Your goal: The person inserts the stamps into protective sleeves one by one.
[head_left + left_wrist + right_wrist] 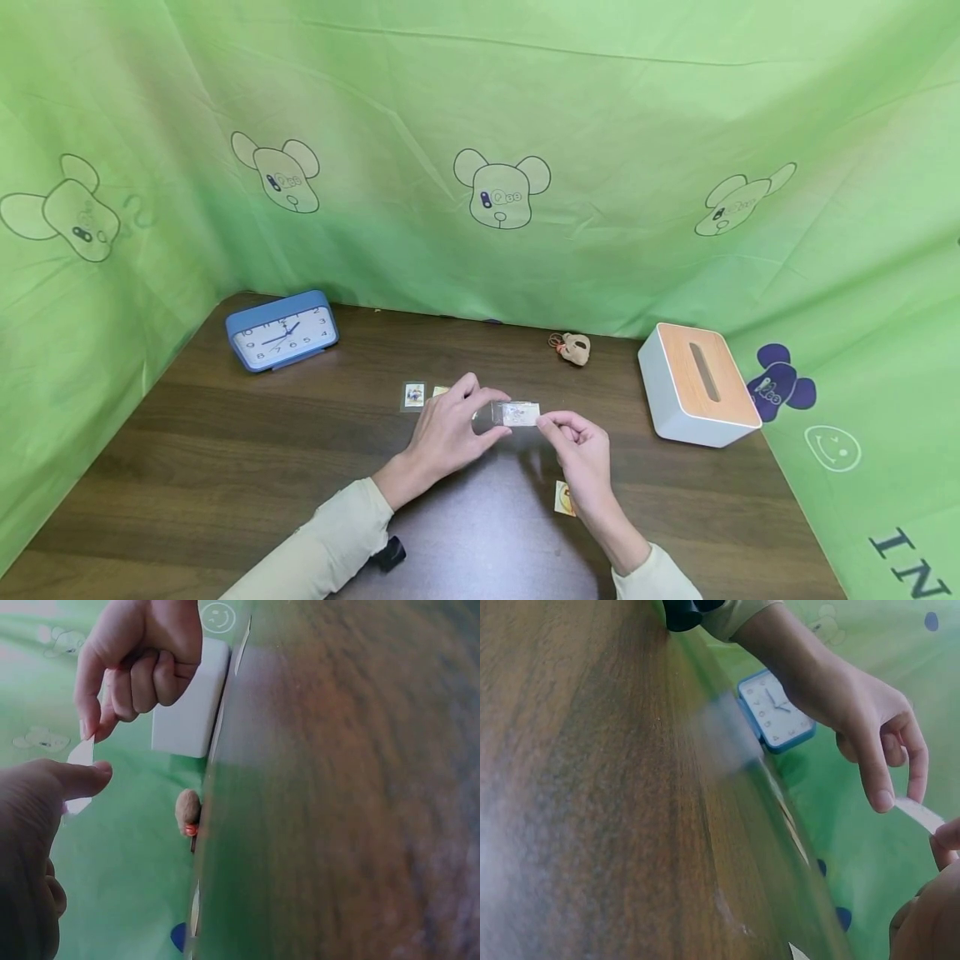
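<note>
Above the table, my left hand (450, 421) pinches a small clear plastic sleeve (497, 412) by its edges, between thumb and fingers. My right hand (587, 457) pinches the right end of a small pale printed card (521, 414) that lines up with the sleeve. How far the card sits inside the sleeve I cannot tell. In the left wrist view the card (81, 756) appears as a white sliver between both hands; the right wrist view shows its thin edge (920, 815). A yellowish picture card (563, 498) lies on the table, partly behind my right hand.
Left of my hands lie a sleeved picture card (414, 396) and another card (440, 391), partly covered by the left hand. A blue clock (285, 333) stands back left, a tissue box (701, 387) at right, and a small beige trinket (576, 349) near the green curtain (390, 208).
</note>
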### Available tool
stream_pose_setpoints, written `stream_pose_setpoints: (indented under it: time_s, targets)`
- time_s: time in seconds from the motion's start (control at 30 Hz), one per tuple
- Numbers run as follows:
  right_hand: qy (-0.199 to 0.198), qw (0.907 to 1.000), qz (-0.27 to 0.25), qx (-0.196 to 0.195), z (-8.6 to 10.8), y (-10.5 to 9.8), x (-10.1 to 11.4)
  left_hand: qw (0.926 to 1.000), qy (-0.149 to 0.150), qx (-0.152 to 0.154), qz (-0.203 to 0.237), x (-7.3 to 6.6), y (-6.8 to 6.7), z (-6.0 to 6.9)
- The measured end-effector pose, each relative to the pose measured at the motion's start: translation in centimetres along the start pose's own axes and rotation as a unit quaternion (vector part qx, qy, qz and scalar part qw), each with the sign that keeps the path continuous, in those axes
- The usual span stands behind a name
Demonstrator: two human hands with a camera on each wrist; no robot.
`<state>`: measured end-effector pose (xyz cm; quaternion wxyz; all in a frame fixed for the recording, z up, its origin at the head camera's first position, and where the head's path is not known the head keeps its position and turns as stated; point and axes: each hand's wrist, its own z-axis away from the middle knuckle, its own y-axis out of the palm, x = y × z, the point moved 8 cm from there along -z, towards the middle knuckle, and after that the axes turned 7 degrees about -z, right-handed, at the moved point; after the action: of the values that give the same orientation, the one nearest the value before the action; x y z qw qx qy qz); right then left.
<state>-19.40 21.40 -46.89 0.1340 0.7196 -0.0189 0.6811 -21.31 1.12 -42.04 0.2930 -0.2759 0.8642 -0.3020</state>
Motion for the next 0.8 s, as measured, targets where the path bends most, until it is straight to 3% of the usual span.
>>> stream_pose_setpoints:
  time_s: [0.33,0.63,0.8]
  targets:
    - [-0.013,0.9997,0.022,0.003,0.1,0.1,0.2,0.9996,0.022,-0.017,-0.007,-0.4,-0.3,0.1]
    - [-0.084,0.9961,0.023,-0.016,0.1,-0.2,1.1,0.9998,0.002,-0.018,-0.011,0.2,-0.1,0.2]
    - [-0.105,0.9941,0.029,-0.003,0.3,0.0,1.3,0.9997,0.007,-0.02,-0.009,0.1,-0.1,0.1]
